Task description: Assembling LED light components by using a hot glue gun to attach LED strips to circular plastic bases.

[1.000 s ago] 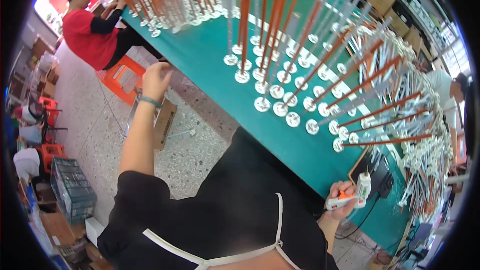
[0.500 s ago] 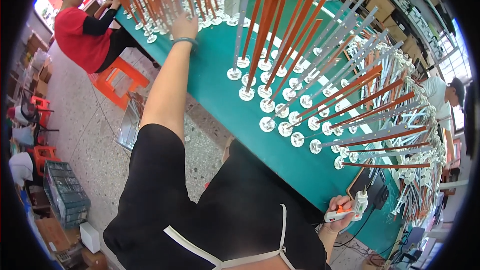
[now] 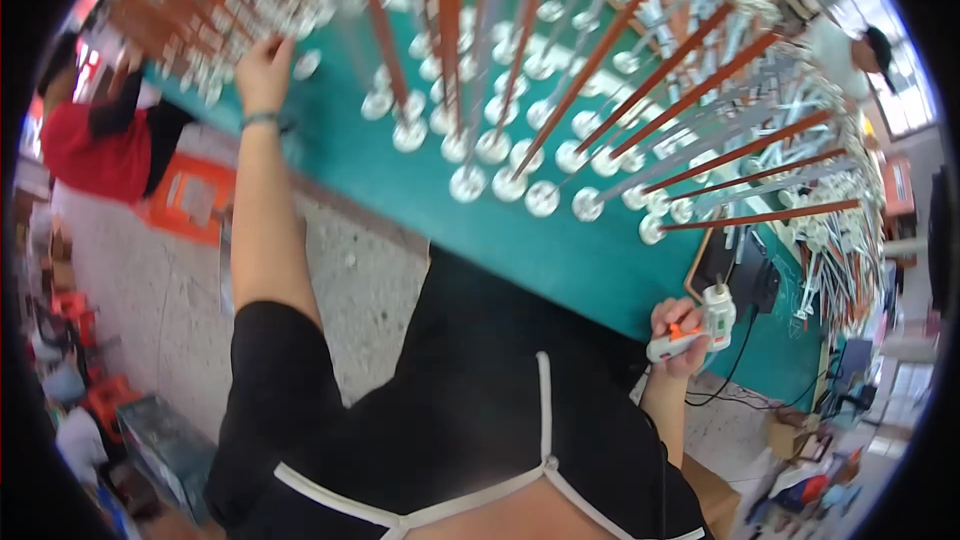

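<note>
My right hand (image 3: 680, 338) is wrapped around a white hot glue gun (image 3: 718, 315) with an orange trigger, its nozzle pointing up, at the near right table edge. My left arm reaches far out to the left. There my left hand (image 3: 263, 75) has its fingers closed beside a blurred group of white round bases (image 3: 215, 75) with upright brown strips (image 3: 205, 5); what they grip, if anything, is hidden. One white disc (image 3: 307, 64) lies just right of that hand. More round bases (image 3: 468, 183) bearing brown and grey strips (image 3: 590, 65) stand in rows across the table's middle.
The green table (image 3: 370, 180) runs diagonally before me. Many loose strips (image 3: 820, 250) are heaped at the right. A black cable (image 3: 738, 360) hangs near the glue gun. At left, a person in red (image 3: 100, 150) sits on an orange stool (image 3: 188, 195); another person (image 3: 850, 55) is at far right.
My view has turned, so the table and strips sit differently in the picture. My left hand stays by the far left group, fingers closed. The right hand keeps hold of the glue gun.
</note>
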`<state>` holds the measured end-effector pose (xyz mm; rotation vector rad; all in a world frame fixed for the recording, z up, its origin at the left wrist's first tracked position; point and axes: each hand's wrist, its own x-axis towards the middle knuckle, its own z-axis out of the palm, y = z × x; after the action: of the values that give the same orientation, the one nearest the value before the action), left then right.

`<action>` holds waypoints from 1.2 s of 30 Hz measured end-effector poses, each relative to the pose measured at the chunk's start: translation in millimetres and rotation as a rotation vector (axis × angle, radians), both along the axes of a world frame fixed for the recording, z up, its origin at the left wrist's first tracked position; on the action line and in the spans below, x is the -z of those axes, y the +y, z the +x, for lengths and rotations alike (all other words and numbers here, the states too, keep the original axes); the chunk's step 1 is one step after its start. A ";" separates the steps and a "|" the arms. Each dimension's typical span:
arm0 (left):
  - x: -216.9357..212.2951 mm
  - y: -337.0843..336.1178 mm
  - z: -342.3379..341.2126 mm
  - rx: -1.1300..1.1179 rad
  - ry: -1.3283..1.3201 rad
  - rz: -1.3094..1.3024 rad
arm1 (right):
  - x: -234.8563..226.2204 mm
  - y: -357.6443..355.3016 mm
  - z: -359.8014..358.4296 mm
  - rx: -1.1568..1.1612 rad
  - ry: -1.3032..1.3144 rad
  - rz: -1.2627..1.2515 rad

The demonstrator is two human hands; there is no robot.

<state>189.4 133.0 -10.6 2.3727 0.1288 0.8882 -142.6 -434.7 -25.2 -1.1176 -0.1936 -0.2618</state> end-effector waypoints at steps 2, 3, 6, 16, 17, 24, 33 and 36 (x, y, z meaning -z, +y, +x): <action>-7.1 -25.0 -7.1 0.153 -0.054 0.072 | -0.1 2.9 -11.2 0.008 0.008 -0.053; -11.5 -41.1 -8.6 0.184 -0.029 0.052 | -0.5 3.3 -11.8 0.048 -0.040 -0.103; -9.8 -55.8 -22.3 0.143 -0.097 0.058 | -5.9 11.3 -7.5 -0.063 -0.019 -0.172; -8.9 -31.2 -119.0 0.094 -0.065 -0.250 | -10.9 85.7 19.5 -0.283 0.101 -0.275; 12.7 -30.6 -130.1 0.116 -0.185 -0.265 | -7.3 88.5 20.0 -0.266 0.103 -0.282; 325.1 -22.6 -442.4 0.008 1.336 -0.323 | -16.4 121.5 48.8 -0.369 0.156 -0.324; 363.8 -73.9 -493.4 -0.061 1.327 -0.602 | -20.6 179.6 80.6 -0.484 0.219 -0.411; 356.1 -53.5 -445.8 -0.108 1.129 -0.507 | -18.4 191.7 90.2 -0.509 0.243 -0.432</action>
<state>-256.4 79.5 -366.7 2.0879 0.8090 -0.4952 -52.4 -243.1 -6.8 -1.4697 -0.3194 0.3867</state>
